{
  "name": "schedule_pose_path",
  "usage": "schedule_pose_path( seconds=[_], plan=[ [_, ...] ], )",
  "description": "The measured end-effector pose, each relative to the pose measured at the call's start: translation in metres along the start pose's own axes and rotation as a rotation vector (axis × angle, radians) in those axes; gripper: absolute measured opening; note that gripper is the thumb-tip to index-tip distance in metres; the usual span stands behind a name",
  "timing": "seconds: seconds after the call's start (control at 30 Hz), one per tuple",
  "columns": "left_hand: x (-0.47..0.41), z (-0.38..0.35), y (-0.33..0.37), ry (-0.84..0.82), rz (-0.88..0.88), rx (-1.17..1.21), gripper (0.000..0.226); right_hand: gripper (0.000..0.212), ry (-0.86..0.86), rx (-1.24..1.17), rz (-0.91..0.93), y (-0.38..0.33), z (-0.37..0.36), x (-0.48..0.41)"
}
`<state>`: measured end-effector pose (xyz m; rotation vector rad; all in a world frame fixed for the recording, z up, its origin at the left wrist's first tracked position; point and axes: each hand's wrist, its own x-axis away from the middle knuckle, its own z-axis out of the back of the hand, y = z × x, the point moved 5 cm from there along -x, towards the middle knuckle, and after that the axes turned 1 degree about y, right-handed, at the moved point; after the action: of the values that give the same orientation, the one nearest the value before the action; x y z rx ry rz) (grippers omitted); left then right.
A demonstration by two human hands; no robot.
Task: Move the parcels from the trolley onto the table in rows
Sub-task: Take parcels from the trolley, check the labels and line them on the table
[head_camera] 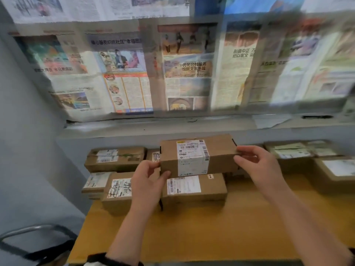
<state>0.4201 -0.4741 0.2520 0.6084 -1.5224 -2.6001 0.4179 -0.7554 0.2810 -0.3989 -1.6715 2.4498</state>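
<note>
A brown cardboard parcel with a white shipping label hangs above the wooden table, held by its two short ends. My left hand grips its left end, thumb on the front face. My right hand pinches its right end. Directly below it lies another labelled parcel on the table. More parcels lie to the left: one with scribbled label, a flat one, and one at the back. The trolley is not in view.
Further parcels lie along the back right of the table. Newspaper sheets cover the window above a grey sill. A metal chair frame stands at the lower left, beside the grey wall.
</note>
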Motion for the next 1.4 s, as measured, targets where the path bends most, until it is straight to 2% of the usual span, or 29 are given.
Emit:
schedule_pose_path(
  seconds=[0.17,0.37,0.47,0.57,0.8,1.0,1.4],
  plan=[
    [-0.027,-0.084,-0.017,-0.215,0.08,0.047,0.024,0.026,0.077,0.071,-0.106,0.039,0.025,-0.043],
    [-0.025,-0.181,-0.02,-0.369,0.119,-0.016,0.01,0.026,0.21,0.151,-0.243,0.096,0.069,-0.071],
    [-0.017,-0.222,-0.021,-0.421,0.204,-0.007,0.016,0.03,0.283,0.159,-0.338,0.13,0.094,-0.071],
    [-0.005,-0.252,-0.02,-0.463,0.209,-0.068,0.021,0.037,0.307,0.116,-0.476,0.167,0.112,-0.066],
    [0.013,-0.293,-0.034,-0.483,0.256,-0.301,0.019,0.037,0.142,0.075,-0.641,0.245,0.112,-0.085],
    [0.03,-0.3,-0.036,-0.317,0.247,-0.475,0.022,0.034,-0.021,-0.102,-0.801,0.29,0.097,-0.113],
    [0.05,-0.314,-0.043,-0.302,0.124,-0.682,0.016,0.026,-0.182,-0.059,-0.847,0.326,0.079,-0.129]
  ],
)
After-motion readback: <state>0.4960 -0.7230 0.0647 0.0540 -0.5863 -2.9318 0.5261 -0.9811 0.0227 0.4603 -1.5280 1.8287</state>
